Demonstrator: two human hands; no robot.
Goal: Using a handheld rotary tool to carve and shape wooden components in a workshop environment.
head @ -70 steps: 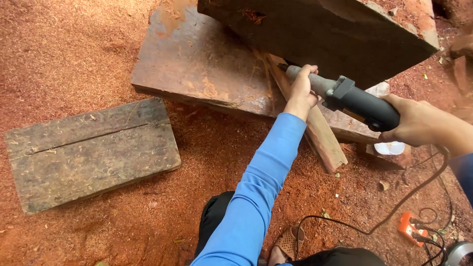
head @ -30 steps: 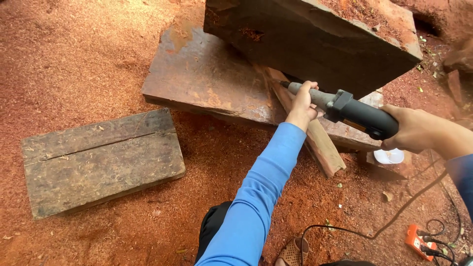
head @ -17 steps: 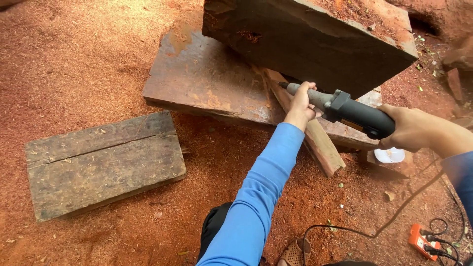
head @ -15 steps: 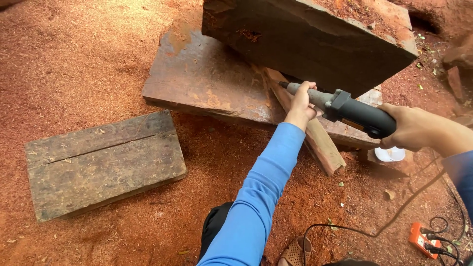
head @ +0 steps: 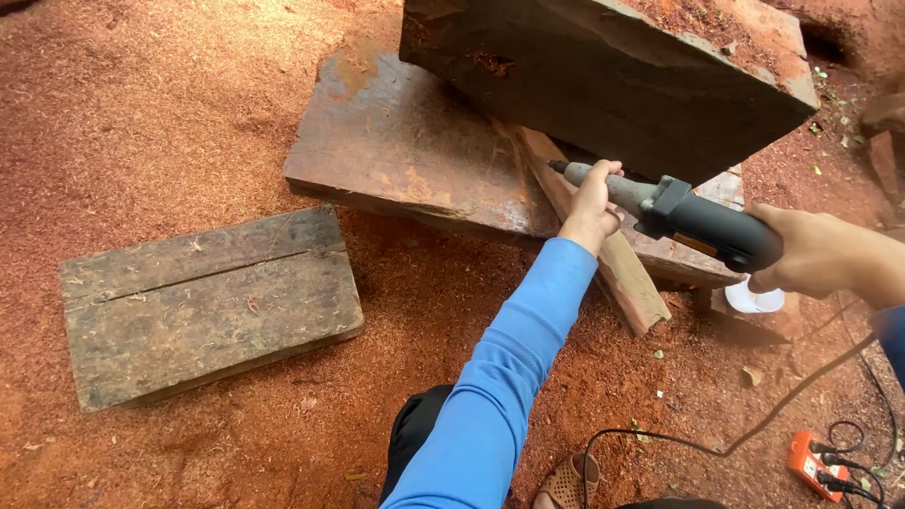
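Both hands grip the grey-and-black corded power tool: left hand wrapped round its neck, right hand closed on its rear, just below the big dark slanted wooden block (no fresh cut visible there), so work seems barely begun.

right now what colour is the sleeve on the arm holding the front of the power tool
Bright blue. The sleeve on the left hand's arm shows best in the head view, gripping the grey power tool.

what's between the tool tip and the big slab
Nothing visible. The tool, held by the left hand near its nose and the right hand at the rear, points its tip at the dark face of the big slab, with open space between.
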